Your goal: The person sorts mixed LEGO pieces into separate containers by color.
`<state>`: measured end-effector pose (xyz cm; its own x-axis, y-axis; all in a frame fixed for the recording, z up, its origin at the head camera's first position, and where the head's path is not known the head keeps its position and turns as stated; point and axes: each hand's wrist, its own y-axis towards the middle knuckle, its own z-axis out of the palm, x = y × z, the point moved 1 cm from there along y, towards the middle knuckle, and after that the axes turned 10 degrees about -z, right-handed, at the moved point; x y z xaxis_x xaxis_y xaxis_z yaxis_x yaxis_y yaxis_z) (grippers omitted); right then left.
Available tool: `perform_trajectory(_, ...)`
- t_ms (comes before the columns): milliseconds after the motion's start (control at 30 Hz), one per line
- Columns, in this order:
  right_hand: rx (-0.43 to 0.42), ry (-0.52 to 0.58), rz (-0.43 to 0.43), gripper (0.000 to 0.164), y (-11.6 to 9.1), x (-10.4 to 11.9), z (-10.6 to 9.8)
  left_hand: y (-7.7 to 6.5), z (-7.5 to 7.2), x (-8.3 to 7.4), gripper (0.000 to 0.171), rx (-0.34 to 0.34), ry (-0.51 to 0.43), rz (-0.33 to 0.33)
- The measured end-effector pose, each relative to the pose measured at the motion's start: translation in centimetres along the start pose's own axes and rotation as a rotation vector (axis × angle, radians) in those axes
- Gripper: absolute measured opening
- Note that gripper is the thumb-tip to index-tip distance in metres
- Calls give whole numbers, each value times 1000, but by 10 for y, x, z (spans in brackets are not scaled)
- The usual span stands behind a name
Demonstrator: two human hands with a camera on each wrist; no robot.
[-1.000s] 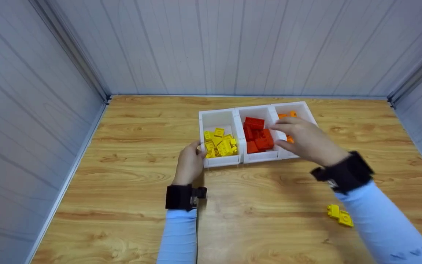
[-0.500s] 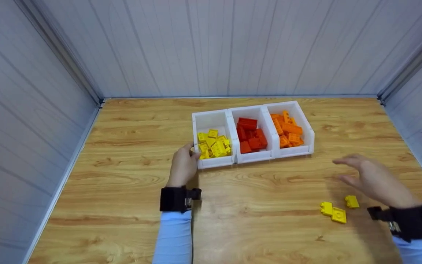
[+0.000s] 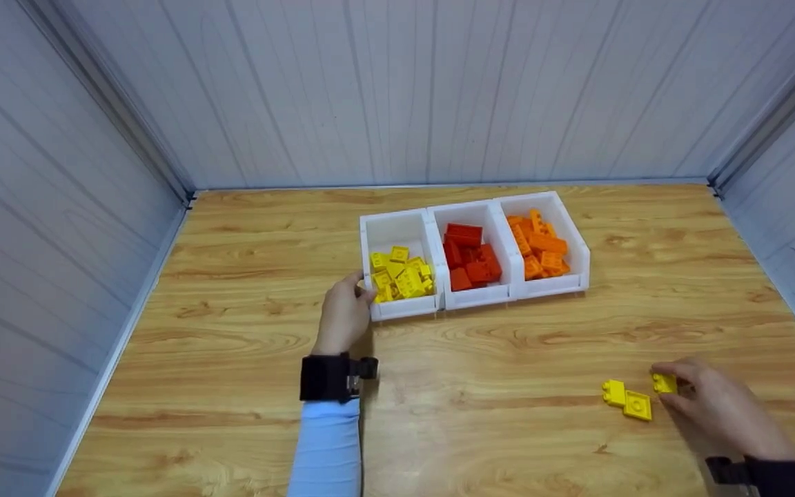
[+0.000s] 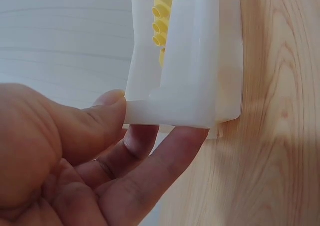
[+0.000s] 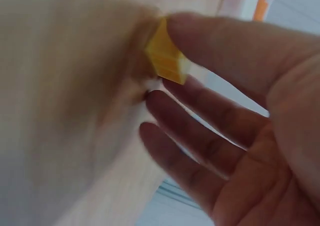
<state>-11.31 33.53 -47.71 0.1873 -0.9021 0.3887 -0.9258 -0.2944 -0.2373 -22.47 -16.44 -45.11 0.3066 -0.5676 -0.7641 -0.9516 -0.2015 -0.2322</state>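
My left hand [image 3: 344, 314] pinches the near left corner of a white bin [image 3: 403, 308], thumb on the wall's edge and fingers against the outer side in the left wrist view. Yellow toy bricks [image 3: 408, 281] lie inside that bin. At the right, my right hand [image 3: 722, 404] holds a small yellow toy brick [image 3: 662, 383] between thumb and forefinger, low over the table. The right wrist view shows the same yellow brick [image 5: 168, 58] at the fingertips, the other fingers spread below it. Two more yellow bricks [image 3: 638, 406] lie just left of this hand.
Joined to the yellow bricks' bin are a middle bin [image 3: 478, 297] of red bricks [image 3: 478, 269] and a right bin [image 3: 580, 273] of orange bricks [image 3: 546, 243]. All stand on a wood-patterned table [image 3: 480, 386], with pale panel walls [image 3: 397, 90] at the back and sides.
My right hand has moved from above the orange bricks' bin down to the right and taken hold of the loose yellow brick. The left hand stays on its bin; the head view has shifted slightly.
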Motion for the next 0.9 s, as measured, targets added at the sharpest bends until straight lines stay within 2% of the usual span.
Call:
perform_trajectory(233,-48,-29,-8,44,-2,2,4,0,0,2,42,-3,9,-17)
perform_trajectory(400,-25,-15,38,47,0,9,-2,0,0,2,42,7,-1,-6)
perform_trajectory(467,-50,3,21,49,-1,14,-7,0,-1,1,43,12,-3,-6)
perform_trajectory(567,-103,30,-53,54,3,27,-17,-1,-1,1,44,17,-1,2)
perform_trajectory(667,-188,26,-179,51,15,47,-27,-1,-1,0,44,19,4,2)
perform_trajectory(800,-307,-22,-344,44,45,85,-39,-1,0,1,43,19,0,-8)
perform_trajectory(900,-361,-33,-452,43,73,118,-45,-1,1,1,43,24,-2,-11)
